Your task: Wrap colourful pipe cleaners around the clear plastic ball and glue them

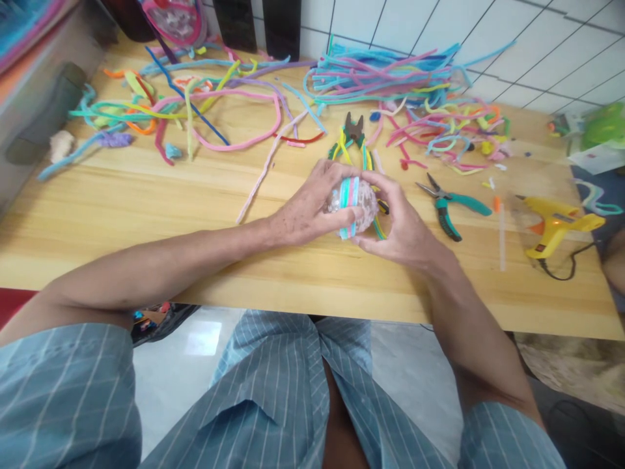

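Observation:
Between my two hands, above the wooden table (234,267), is a rounded, pale pink and clear object (366,207). Stripes of turquoise, pink and blue pipe cleaner (349,195) run around its middle. My left hand (319,205) grips its left side, with the thumb lying across the front. My right hand (403,221) curls around the right side, fingers at the top and thumb below. Behind the hands lie green-and-yellow-handled pliers (354,133), jaws pointing away and partly hidden. What the object is exactly, I cannot make out.
Loose pipe cleaners (234,143) cover the back left; a blue and pink bundle (385,75) lies against the tiled wall. Teal-handled needle-nose pliers (446,202), a glue stick (502,234) and a yellow hot glue gun (554,225) with its cord are on the right. A grey box (43,98) stands left.

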Available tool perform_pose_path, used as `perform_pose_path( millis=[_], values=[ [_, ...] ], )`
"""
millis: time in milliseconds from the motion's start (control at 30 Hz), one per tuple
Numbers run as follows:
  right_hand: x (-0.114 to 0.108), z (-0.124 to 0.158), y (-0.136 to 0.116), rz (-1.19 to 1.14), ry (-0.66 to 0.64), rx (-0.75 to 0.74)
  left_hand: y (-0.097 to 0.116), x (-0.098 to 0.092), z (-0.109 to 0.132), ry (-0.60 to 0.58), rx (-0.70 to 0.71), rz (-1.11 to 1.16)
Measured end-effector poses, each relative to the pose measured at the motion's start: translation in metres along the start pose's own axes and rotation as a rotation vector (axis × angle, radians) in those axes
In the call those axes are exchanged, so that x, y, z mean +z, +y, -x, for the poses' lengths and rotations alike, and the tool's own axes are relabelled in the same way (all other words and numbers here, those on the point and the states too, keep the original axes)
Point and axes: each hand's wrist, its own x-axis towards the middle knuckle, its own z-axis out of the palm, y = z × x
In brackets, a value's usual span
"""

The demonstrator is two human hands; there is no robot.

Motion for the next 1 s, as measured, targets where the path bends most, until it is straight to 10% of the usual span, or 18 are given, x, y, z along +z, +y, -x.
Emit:
perform_pose_path(
  millis=[1000],
  values=[
    [0.012, 0.007, 0.006, 0.053, 0.072, -0.082, 0.008, 0.011, 0.012, 0.065, -0.014, 0.033]
  ],
)
